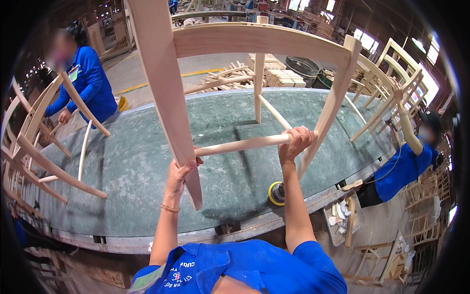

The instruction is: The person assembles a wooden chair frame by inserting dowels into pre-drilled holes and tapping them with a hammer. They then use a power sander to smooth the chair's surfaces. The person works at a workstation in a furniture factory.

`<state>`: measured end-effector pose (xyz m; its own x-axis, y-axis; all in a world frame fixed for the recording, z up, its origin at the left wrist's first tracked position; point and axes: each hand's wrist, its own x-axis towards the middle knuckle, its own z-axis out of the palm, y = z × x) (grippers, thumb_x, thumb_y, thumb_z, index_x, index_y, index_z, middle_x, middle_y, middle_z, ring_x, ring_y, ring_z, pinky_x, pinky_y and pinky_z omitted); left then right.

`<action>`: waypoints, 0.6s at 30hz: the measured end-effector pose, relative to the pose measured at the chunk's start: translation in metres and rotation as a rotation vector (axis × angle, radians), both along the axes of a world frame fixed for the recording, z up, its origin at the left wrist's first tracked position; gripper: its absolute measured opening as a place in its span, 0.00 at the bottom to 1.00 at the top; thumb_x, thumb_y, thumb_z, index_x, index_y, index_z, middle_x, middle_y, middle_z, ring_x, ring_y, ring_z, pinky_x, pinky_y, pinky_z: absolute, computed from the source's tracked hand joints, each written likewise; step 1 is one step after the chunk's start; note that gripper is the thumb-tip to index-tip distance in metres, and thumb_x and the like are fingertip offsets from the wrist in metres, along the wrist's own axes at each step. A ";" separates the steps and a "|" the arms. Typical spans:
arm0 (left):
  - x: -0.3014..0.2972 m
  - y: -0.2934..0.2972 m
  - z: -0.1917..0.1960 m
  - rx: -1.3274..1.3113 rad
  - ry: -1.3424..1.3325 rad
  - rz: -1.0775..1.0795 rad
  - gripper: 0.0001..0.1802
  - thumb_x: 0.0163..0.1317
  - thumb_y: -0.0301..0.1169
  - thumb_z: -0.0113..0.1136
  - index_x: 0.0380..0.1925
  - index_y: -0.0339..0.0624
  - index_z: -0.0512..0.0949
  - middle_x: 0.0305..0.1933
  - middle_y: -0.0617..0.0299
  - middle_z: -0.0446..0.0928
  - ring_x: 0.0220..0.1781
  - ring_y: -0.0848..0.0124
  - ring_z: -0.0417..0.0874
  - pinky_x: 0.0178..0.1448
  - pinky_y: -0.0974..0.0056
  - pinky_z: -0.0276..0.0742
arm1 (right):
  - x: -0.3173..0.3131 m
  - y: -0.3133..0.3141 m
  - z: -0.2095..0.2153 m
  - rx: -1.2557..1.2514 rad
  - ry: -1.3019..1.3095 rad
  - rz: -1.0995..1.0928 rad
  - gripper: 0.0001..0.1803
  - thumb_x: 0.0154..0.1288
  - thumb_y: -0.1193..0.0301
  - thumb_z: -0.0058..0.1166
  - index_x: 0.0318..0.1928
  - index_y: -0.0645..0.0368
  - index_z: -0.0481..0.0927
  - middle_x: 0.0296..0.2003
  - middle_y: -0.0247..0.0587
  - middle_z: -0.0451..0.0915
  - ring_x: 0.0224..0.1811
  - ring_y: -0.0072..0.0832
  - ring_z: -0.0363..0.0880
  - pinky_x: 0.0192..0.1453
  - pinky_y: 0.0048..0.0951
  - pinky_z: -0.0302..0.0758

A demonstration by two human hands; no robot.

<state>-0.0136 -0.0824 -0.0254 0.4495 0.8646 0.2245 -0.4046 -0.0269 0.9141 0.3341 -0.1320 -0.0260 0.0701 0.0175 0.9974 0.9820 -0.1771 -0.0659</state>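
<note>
Blue shirt cloth [245, 267] of the wearer spreads along six o'clock, closest to the camera. At eight o'clock, the left hand [177, 177] has its fingers bent around the broad left leg [169, 88] of a pale wooden chair frame [259, 39], the thumb lying across the near face. At three o'clock, the right hand [295, 140] has its fingers closed over the right end of a round crossbar [240, 146], just beside the right post [330, 98]. A bracelet [170, 208] circles the left wrist.

Between the hands, the frame fills the middle, over a scuffed green worktop [137, 196]; its curved rail [303, 46] spans from eleven to one o'clock, and a far leg [258, 88] comes down toward twelve. Toward five o'clock, a round tool with a yellow rim [276, 193] lies on the worktop near the right forearm.

More chair frames [54, 137] stand at nine o'clock, with a co-worker in blue [93, 78] at ten. Around two o'clock are other frames [362, 120]; a second co-worker [406, 161] at three raises a hand to them. Beyond the worktop, stacked wood pieces [284, 78] sit at one o'clock.
</note>
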 end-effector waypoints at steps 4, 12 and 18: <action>0.006 -0.006 -0.009 -0.032 0.030 0.027 0.32 0.51 0.43 0.74 0.51 0.37 0.75 0.40 0.62 0.80 0.43 0.72 0.81 0.53 0.65 0.75 | 0.006 -0.005 -0.005 -0.038 -0.004 -0.016 0.10 0.57 0.69 0.56 0.37 0.49 0.69 0.39 0.36 0.70 0.51 0.37 0.71 0.67 0.50 0.57; 0.053 -0.041 -0.023 0.011 0.254 -0.122 0.32 0.50 0.38 0.75 0.52 0.41 0.69 0.46 0.64 0.75 0.48 0.76 0.75 0.52 0.66 0.73 | 0.033 -0.023 -0.015 -0.320 0.098 0.011 0.10 0.53 0.71 0.56 0.36 0.59 0.72 0.36 0.45 0.73 0.50 0.45 0.72 0.66 0.47 0.61; 0.067 -0.053 -0.044 0.026 0.125 -0.211 0.33 0.48 0.34 0.77 0.50 0.41 0.67 0.47 0.65 0.73 0.51 0.76 0.73 0.56 0.66 0.71 | 0.044 -0.032 -0.016 -0.495 0.079 0.078 0.14 0.48 0.78 0.58 0.37 0.62 0.72 0.37 0.47 0.72 0.49 0.50 0.69 0.63 0.47 0.63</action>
<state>0.0539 -0.1353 -0.0698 0.6456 0.7430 0.1766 -0.2874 0.0221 0.9575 0.3776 -0.1636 -0.0420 0.1250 0.4948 0.8600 0.9889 -0.1321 -0.0678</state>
